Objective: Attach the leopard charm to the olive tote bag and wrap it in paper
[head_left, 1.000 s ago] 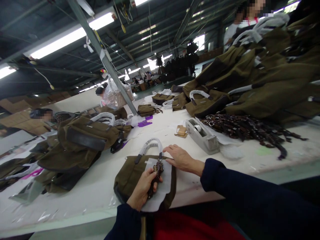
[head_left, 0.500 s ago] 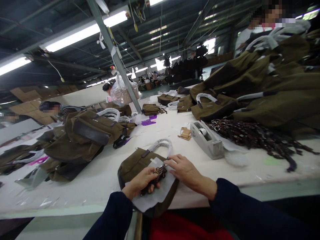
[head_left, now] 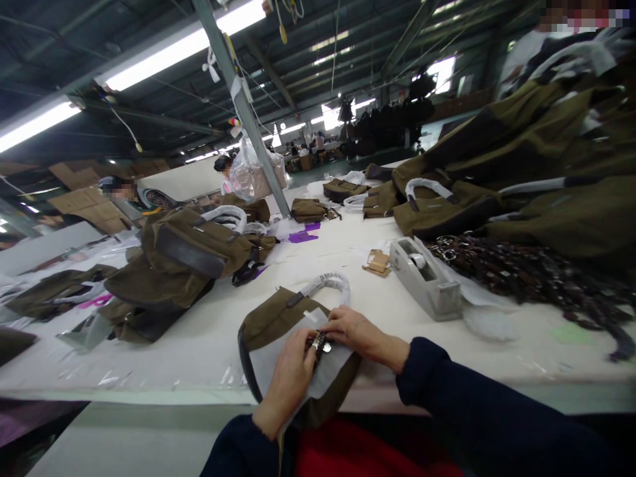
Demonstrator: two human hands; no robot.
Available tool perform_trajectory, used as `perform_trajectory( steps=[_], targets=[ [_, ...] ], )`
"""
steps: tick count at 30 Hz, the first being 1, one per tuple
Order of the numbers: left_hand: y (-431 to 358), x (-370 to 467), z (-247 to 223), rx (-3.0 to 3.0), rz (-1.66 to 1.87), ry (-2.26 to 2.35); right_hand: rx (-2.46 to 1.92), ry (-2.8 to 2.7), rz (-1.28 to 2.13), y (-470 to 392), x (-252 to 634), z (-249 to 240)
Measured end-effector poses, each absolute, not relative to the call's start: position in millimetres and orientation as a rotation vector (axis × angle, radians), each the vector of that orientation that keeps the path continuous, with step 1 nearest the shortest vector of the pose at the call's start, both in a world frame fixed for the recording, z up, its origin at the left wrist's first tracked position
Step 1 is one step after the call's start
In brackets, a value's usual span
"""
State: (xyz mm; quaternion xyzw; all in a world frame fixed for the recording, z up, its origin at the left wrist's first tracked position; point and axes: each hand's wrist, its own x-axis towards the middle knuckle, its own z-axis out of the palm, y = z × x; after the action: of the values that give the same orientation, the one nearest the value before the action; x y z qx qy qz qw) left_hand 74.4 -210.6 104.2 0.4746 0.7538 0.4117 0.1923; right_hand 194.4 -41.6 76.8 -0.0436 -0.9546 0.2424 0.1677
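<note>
An olive handbag (head_left: 271,315) with dark trim lies before me near the table's front edge, its handle (head_left: 342,283) wrapped in white. A white sheet (head_left: 263,361) covers much of its upper side. My left hand (head_left: 291,364) lies over the sheet, its fingers closed round a dark bundled strap with metal clasps (head_left: 322,343); most of the strap is hidden under the palm. From the right, my right hand (head_left: 358,332) pinches at the upper end of the same strap, beside the clasps. Its fingertips are partly hidden.
A grey tape dispenser (head_left: 424,281) stands right of the bag, by brown cardboard pieces (head_left: 377,262). Many dark straps (head_left: 511,275) lie heaped farther right, below piled olive bags (head_left: 556,212). More bags (head_left: 199,245) are stacked at left. A metal post (head_left: 243,99) rises behind; other people are beyond.
My left hand has turned over the strap, now showing its back and covering most of the strap. The clasps have come into view between my hands. The whole view has shifted slightly.
</note>
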Motion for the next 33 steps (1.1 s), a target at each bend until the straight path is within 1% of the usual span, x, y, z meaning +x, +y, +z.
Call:
perform_trajectory(
  steps=[5, 8, 14, 16, 19, 21, 23, 29, 33],
  targets=[
    [-210.4, 77.7, 110.8, 1.503, 1.125, 2.122, -0.133, -2.708, 0.694, -42.6, 192.8, 77.0],
    [-207.6, 71.3, 109.2, 1.478, 1.116, 2.026, -0.148, -2.712, 0.695, -43.7, 191.9, 75.3],
    [-207.7, 63.4, 101.4, 1.516, 1.156, 2.030, -0.166, -2.736, 0.694, -43.9, 193.8, 81.9],
    [-209.2, 63.3, 101.0, 1.527, 1.158, 2.034, -0.114, -2.728, 0.738, -43.2, 201.7, 92.3],
    [-210.8, 63.5, 101.5, 1.551, 1.124, 2.060, 0.078, -2.751, 0.773, -42.8, 219.8, 109.4],
    [-210.7, 63.7, 101.3, 1.564, 1.089, 2.090, 0.210, -2.799, 0.715, -42.9, 230.6, 115.5],
    [-209.6, 64.2, 100.7, 1.571, 1.066, 2.108, 0.259, -2.834, 0.583, -44.0, 236.1, 115.8],
    [-206.9, 56.1, 99.6, 1.540, 1.030, 2.064, 0.115, -2.741, 0.177, -48.4, 214.5, 98.2],
    [-197.7, 29.8, 81.7, 1.664, 0.890, 1.938, 0.104, -2.757, 0.109, -35.7, 183.7, 76.6]
  ],
)
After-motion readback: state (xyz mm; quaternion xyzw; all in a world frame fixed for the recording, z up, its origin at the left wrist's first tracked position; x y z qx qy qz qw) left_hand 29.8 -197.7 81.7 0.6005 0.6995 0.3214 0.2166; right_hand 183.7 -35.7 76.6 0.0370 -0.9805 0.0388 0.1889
